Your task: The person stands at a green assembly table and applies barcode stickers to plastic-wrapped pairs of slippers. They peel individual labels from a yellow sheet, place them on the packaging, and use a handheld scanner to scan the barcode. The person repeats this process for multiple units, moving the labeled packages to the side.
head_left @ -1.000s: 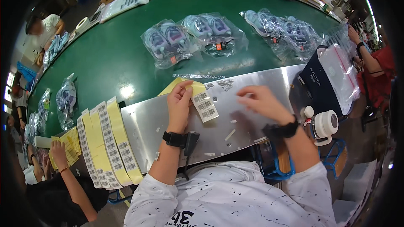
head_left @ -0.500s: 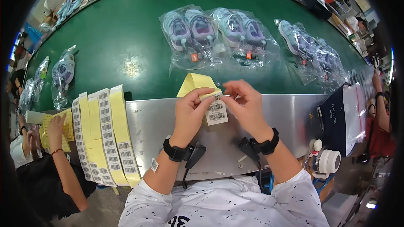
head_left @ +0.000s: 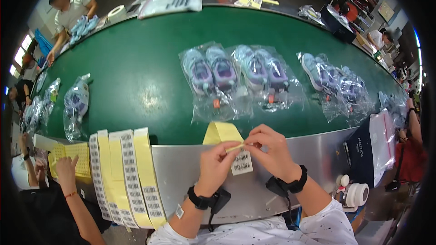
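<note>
So we've got a label strip [head_left: 241, 163] up in both hands, over the steel counter [head_left: 181, 168], around the middle of its length and close to the far edge. Our left hand [head_left: 214, 165] has its grip pinched on the strip's left side, thumb against fingers. The right hand [head_left: 272, 149] is just beside it, thumb and finger pinching the strip's upper right edge; the fingertips hide exactly what's between them. Yellow backing [head_left: 222, 132] loops up behind our fingers, past the counter's far edge from this angle, while the white barcode end hangs below, facing us.

We're wearing a black band [head_left: 200, 197] on each wrist, plus a small label [head_left: 180, 211] on the left forearm.

At the counter's left end, a row of long strips [head_left: 128, 179] runs from about the far edge to the near one. Toward the right end there's a dark box [head_left: 363, 154] with clear bags [head_left: 383, 143] at its right side, and a white-lidded jug [head_left: 356, 195] by the near right corner. Beyond the far edge, bagged shoes [head_left: 211, 75] sit on a green surface [head_left: 131, 63]. Left of the strips, a co-worker's hand [head_left: 67, 170] is at a yellow sheet [head_left: 79, 159].
</note>
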The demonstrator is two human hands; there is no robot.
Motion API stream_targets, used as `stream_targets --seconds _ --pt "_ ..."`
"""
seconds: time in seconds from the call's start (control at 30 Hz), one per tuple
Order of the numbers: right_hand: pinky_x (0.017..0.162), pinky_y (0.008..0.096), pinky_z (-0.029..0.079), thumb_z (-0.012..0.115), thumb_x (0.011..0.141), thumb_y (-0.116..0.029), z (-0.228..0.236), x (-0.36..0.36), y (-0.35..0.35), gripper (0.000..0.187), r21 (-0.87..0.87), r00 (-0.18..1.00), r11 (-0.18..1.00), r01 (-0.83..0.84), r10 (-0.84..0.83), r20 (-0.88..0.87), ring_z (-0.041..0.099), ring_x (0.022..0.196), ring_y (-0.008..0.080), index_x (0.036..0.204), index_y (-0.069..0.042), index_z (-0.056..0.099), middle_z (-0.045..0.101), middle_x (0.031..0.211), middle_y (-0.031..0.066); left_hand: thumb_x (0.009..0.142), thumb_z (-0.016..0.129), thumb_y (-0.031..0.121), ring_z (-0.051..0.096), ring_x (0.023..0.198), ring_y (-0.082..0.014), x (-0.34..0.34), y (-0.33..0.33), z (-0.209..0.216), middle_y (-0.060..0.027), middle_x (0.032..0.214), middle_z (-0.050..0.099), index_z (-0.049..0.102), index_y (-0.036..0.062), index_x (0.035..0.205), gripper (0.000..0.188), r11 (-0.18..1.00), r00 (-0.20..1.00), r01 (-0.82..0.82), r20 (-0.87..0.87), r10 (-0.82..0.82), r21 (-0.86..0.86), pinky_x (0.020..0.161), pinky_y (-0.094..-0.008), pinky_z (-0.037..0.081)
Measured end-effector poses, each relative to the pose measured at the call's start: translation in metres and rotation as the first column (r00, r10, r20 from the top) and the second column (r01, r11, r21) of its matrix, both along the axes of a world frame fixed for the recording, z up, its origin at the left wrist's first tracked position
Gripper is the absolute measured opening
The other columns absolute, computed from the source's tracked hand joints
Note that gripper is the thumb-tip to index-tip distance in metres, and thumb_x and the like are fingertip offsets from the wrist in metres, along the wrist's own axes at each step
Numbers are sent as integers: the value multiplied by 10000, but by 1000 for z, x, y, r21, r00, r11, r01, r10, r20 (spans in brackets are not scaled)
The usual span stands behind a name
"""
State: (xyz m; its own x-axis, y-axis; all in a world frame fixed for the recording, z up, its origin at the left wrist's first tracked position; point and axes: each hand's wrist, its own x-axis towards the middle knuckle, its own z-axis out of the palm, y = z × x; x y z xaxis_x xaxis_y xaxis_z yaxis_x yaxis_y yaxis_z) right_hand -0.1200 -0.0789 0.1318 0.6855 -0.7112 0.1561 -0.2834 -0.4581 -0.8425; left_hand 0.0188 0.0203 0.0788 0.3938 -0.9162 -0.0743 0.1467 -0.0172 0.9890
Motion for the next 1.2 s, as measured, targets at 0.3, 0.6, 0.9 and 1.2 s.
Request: stream_targets --seconds 0.3,0.6,0.9,1.2 --pt "652 344 490 658 745 -12 -5 0 -7 81 -553 991 824 -124 131 -28 584 776 263 807 8 609 574 845 110 858 627 -22 623 829 -69 -1 -6 -9 -76 978 654 529 -21 1244 399 997 964 71 -255 -73 -19 689 -175 478" --pt "740 282 474 657 795 -43 70 23 -86 86 -237 936 970 -46 125 330 614 835 192 831 14 605 617 968 122 852 637 -2 607 810 -78 -13 -16 -18 -52 971 628 482 6 1297 471 987 995 68 -85 -55 148 658 -191 479" --pt "580 287 487 739 752 -118 -2 4 -382 129 93 952 955 283 -267 -148 590 703 123 789 -25 659 633 742 25 877 604 -39 610 929 -109 -15 -21 -22 -106 1039 627 514 -46 1234 368 996 968 64 -246 -46 65 776 -228 503" --pt "632 266 459 756 743 -157 -92 32 -454 167 233 964 954 191 -137 -230 574 701 131 808 -20 686 622 729 30 842 627 -8 387 586 -3 -18 -23 6 56 764 514 603 21 1188 348 930 995 31 -95 5 367 509 -166 299"
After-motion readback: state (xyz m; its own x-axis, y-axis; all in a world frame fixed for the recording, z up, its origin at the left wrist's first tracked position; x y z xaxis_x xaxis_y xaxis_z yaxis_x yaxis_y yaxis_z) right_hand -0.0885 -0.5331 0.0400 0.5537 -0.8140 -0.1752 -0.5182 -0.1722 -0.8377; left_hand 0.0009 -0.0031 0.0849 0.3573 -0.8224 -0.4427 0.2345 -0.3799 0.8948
